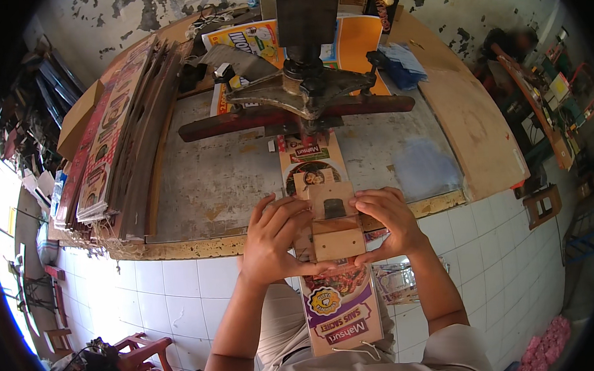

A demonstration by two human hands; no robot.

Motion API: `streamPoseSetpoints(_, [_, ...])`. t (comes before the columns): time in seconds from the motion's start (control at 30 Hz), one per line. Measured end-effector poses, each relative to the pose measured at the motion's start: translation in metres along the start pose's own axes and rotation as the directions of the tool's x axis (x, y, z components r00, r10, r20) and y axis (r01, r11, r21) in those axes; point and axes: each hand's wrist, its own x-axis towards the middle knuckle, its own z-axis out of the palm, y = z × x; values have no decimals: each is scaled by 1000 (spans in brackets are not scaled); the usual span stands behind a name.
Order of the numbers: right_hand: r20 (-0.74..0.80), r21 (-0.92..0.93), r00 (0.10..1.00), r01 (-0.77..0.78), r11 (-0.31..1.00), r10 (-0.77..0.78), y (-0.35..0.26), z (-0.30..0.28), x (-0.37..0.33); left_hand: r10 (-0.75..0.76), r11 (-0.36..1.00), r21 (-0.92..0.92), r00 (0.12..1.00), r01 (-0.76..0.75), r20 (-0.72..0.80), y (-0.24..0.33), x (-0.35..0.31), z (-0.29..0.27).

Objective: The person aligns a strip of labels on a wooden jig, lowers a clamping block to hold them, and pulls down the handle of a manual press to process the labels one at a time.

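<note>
A small light-brown wooden block (335, 246), with a notch-shaped dark opening in its upper part, lies on a long printed cardboard strip (337, 314). My left hand (277, 237) grips the left edge of block and strip, its thumb across the near side. From the right, my right hand (390, 224) pinches the opposite edge, fingertips on the upper corner and thumb low. The strip runs from under the press over the table's front edge down to my lap, where a white cord hangs from its end. Parts of the strip are hidden under the block.
A heavy metal press (304, 94) with a red crossbar stands over the grey worktable (209, 170). Stacked printed boards (116, 128) lie along the left, a wooden board (472, 122) along the right. Below are a red stool (145, 361) and printed sheets (397, 281) on white floor tiles.
</note>
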Motion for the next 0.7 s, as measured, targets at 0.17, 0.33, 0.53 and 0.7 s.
streamPoseSetpoints(0.17, [-10,5,1000,14,1000,-14,1,1,0,-12,1000,5,1000,12,12,-1,-1,0])
streamPoseSetpoints(0.33, [-45,-2,999,29,1000,-29,-2,1,5,-1,1000,7,1000,1,8,1,2,-1])
streamPoseSetpoints(0.53, [-42,-25,999,18,1000,-19,-2,0,3,-1,1000,7,999,1,32,1,2,-1])
streamPoseSetpoints(0.7, [-31,-31,999,19,999,-20,-1,0,2,-9,1000,3,1000,8,25,1,2,0])
